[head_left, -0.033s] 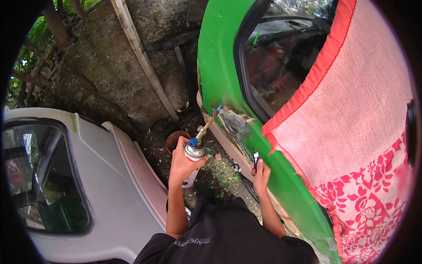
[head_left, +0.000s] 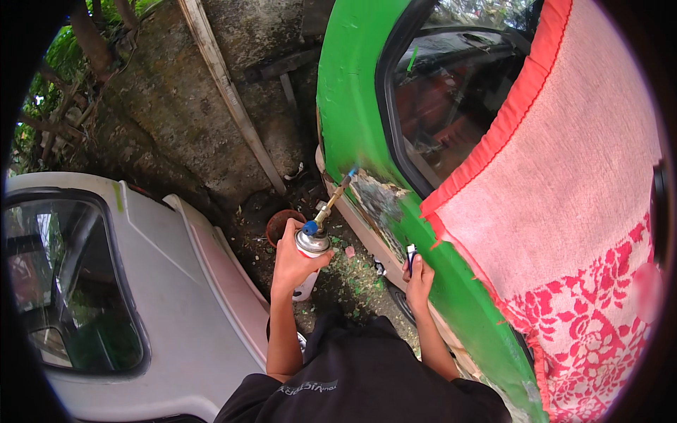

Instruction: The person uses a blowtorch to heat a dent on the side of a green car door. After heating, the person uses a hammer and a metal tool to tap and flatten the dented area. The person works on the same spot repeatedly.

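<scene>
My left hand (head_left: pixel 293 261) is closed around a gas canister (head_left: pixel 314 243) fitted with a blue-knobbed brass torch nozzle (head_left: pixel 328 208). A small blue flame (head_left: pixel 352 171) at its tip is by the scraped, flaking patch (head_left: pixel 377 197) on a green vehicle body (head_left: pixel 352 92). My right hand (head_left: pixel 418 282) grips a small lighter (head_left: pixel 411 255) with a metal top, lower down and to the right, close to the green panel. The lower part of the canister is partly hidden behind my left hand.
A grey vehicle (head_left: pixel 183 282) stands at left. A pink patterned towel (head_left: pixel 571 162) drapes over the green body and part of its window (head_left: pixel 451 106). A wooden plank (head_left: pixel 229 92) lies beyond, with a reddish pot (head_left: pixel 281 225) below it, debris on the ground, and branches (head_left: pixel 92 35) at upper left.
</scene>
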{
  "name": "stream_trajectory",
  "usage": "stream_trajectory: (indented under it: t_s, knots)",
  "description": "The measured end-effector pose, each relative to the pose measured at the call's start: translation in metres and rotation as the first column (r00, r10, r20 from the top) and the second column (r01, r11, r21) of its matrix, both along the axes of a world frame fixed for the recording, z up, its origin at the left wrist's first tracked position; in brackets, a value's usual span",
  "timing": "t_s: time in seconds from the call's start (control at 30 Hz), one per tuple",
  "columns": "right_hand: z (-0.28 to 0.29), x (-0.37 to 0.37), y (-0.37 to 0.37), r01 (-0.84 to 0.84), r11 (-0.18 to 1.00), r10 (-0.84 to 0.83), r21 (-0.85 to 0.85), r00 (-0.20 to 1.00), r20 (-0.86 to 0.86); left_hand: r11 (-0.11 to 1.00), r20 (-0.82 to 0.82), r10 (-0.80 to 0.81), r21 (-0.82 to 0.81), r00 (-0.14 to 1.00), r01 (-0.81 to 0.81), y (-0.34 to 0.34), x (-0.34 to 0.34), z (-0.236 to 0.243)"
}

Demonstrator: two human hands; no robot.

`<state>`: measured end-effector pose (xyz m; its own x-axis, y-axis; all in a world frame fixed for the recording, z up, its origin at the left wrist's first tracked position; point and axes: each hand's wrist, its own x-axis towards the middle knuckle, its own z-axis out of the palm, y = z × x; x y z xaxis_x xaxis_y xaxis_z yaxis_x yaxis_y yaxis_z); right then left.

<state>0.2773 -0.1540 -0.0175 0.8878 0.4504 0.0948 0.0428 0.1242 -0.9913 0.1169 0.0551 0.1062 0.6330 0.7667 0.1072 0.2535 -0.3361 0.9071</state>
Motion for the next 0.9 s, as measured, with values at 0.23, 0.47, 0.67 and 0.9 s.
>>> stream_trajectory:
  t_s: [0.23, 0.47, 0.67, 0.9]
  knots:
    - [0.003, 0.002, 0.005, 0.002, 1.000, -0.002, -0.002, 1.000, 0.010, 0.999, -0.025, -0.013, -0.049, 1.000, 0.012, 0.004, 0.004, 0.001]
    - [0.000, 0.005, 0.007, 0.003, 1.000, -0.003, 0.004, 1.000, 0.005, 0.990, -0.035, 0.014, -0.141, 0.999, -0.019, 0.013, 0.013, -0.007]
    - [0.000, 0.004, 0.008, 0.007, 1.000, -0.007, 0.000, 1.000, -0.012, 0.987, 0.065, -0.042, -0.151, 0.997, 0.052, 0.021, 0.008, -0.027]
    - [0.003, 0.004, 0.012, 0.003, 1.000, -0.003, 0.001, 1.000, -0.008, 0.981, 0.094, -0.057, -0.181, 0.994, 0.073, 0.025, 0.007, -0.026]
